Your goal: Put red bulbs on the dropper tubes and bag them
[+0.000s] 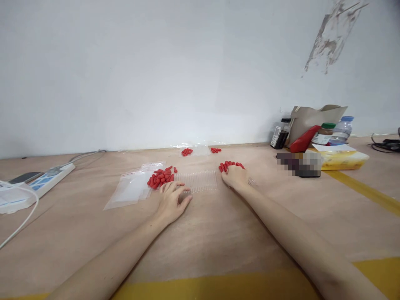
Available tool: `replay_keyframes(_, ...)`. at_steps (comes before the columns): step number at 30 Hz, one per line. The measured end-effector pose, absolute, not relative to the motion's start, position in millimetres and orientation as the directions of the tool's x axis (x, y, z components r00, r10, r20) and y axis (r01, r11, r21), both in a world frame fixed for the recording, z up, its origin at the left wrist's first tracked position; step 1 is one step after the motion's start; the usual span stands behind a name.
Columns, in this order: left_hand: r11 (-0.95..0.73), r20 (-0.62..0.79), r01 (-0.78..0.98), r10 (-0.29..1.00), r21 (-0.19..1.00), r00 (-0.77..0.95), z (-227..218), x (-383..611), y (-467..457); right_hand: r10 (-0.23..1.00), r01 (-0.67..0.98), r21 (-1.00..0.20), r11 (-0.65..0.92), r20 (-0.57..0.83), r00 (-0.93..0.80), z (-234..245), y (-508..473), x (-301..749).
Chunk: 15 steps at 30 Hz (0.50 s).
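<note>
My left hand (171, 201) rests on the table with its fingers spread. Its fingertips lie beside a heap of small red bulb-shaped pieces (160, 178) and the near-left corner of a row of thin clear tubes (200, 181). On the other side of the tubes, my right hand (235, 177) is curled at a second group of red pieces (230, 164). Its fingertips are hidden, so I cannot make out what they hold. A few clear thin pieces (252, 181) show beside the right wrist. Clear plastic bags (125, 192) lie flat left of the heap.
Two small clusters of red pieces (186, 152) lie farther back by the wall. At left are a power strip (51, 179) and a white cable (26, 221). To the right stand a dark bottle (280, 135), a grey bag (308, 123), a green-capped jar (324, 134) and a yellow tissue pack (343, 159).
</note>
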<state>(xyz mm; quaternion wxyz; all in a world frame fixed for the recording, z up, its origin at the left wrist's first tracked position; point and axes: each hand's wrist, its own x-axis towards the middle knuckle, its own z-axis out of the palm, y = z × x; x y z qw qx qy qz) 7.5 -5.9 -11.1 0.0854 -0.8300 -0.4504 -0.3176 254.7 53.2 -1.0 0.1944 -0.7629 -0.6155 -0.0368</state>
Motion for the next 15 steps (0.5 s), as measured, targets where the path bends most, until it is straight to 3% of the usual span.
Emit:
replay_keyframes(5, -0.563, 0.602, 0.813, 0.705, 0.151, 0.376, -10.6, 9.1, -6.6, 0.923, 0.957, -0.242, -0.158, 0.309, 0.23, 0.6, 48.6, 257.0)
replay_keyframes(8, -0.468, 0.61, 0.868, 0.74, 0.165, 0.283, -8.0, 10.6, -6.6, 0.919, 0.967, -0.233, -0.103, 0.349, 0.182, 4.3, 44.4, 251.5)
replay_keyframes(15, -0.166, 0.626, 0.969, 0.779, 0.183, 0.015, 3.6, -13.7, 12.7, 0.987, 0.971, -0.232, -0.064, 0.129, 0.096, 9.7, 38.9, 230.0)
